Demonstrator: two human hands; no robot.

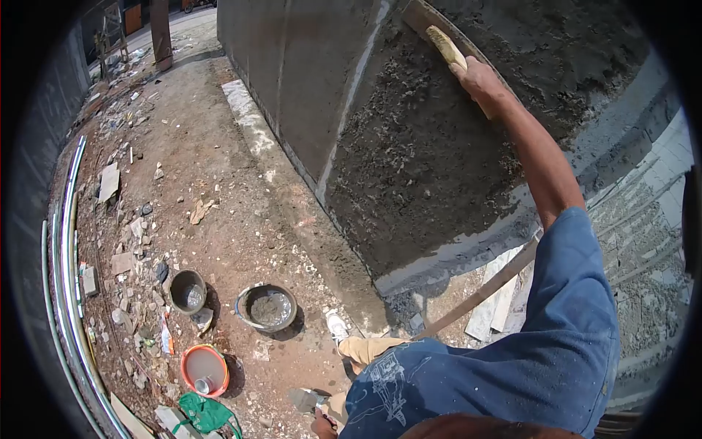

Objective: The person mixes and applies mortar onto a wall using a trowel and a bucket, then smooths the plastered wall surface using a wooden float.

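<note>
My right hand (482,82) is wrapped round the pale handle of a long float (444,45), whose board lies against the wall at the upper right. Rough wet mortar (417,157) covers the wall below and beside the float. Low in the view, my left hand (324,425) is closed on a trowel (303,399), its grey blade pointing left above the ground.
On the ground to the left stand a dark bucket (188,292), a black tub of mortar (270,307) and an orange bucket (205,371) of cloudy water. Rubble, a green bag (207,413) and long metal pipes (66,278) lie farther left. A wooden pole (479,291) slants beside my body.
</note>
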